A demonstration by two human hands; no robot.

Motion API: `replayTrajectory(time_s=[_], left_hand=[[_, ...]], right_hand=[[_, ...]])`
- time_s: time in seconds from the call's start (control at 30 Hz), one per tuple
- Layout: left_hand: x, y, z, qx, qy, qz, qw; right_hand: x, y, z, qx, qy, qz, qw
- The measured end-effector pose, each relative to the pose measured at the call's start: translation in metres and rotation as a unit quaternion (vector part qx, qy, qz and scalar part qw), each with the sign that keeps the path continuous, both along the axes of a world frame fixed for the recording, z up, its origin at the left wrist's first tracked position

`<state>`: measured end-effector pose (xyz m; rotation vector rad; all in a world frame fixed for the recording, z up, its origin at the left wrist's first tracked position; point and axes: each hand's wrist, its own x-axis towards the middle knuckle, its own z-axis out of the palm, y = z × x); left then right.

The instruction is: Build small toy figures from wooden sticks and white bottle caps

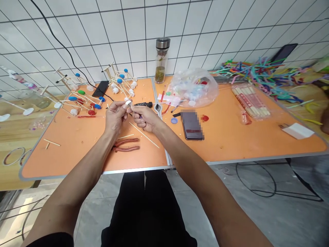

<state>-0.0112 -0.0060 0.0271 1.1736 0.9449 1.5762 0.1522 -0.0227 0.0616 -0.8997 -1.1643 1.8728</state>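
Above the orange table (87,151), left hand (115,116) upright, its grip pinching a white cap (128,102).

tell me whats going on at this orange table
A person is working with both bare hands at the orange table. The left hand holds a small white cap, and the right hand is right up against it. Red-handled pliers and a thin wooden stick lie just in front of them. Behind, toward the left, stand small stick frames fitted with colored caps. A clear bottle stands by the tiled wall.
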Motion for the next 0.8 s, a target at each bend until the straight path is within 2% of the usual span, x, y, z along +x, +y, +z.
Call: replayTrajectory(time_s=[0.07,0.17,0.3,0.4,0.67,0.73,0.8], left_hand=[[0.002,-0.001,0.003,0.004,0.002,0.007,1.0],[0.003,0.0,0.006,0.005,0.005,0.032,0.999],[0.001,0.004,0.005,0.001,0.004,0.051,0.999],[-0.002,0.007,0.003,0.02,0.0,0.047,0.999],[-0.001,0.009,-0.004,0.04,0.04,0.05,0.997],[0.0,0.008,-0.005,0.04,0.036,0.061,0.997],[0.001,0.008,-0.006,0.044,0.029,0.065,0.997]], right_hand=[[-0.004,-0.002,-0.003,0.001,0.013,-0.034,0.999],[-0.014,-0.003,-0.011,0.091,-0.064,-0.109,0.988],[-0.025,0.002,-0.022,0.25,-0.209,-0.169,0.93],[-0.026,0.004,-0.026,0.326,-0.278,-0.186,0.884],[-0.022,-0.002,-0.032,0.389,-0.36,-0.188,0.827],[-0.024,-0.003,-0.031,0.38,-0.351,-0.194,0.834],[-0.024,-0.004,-0.026,0.316,-0.29,-0.187,0.884]])
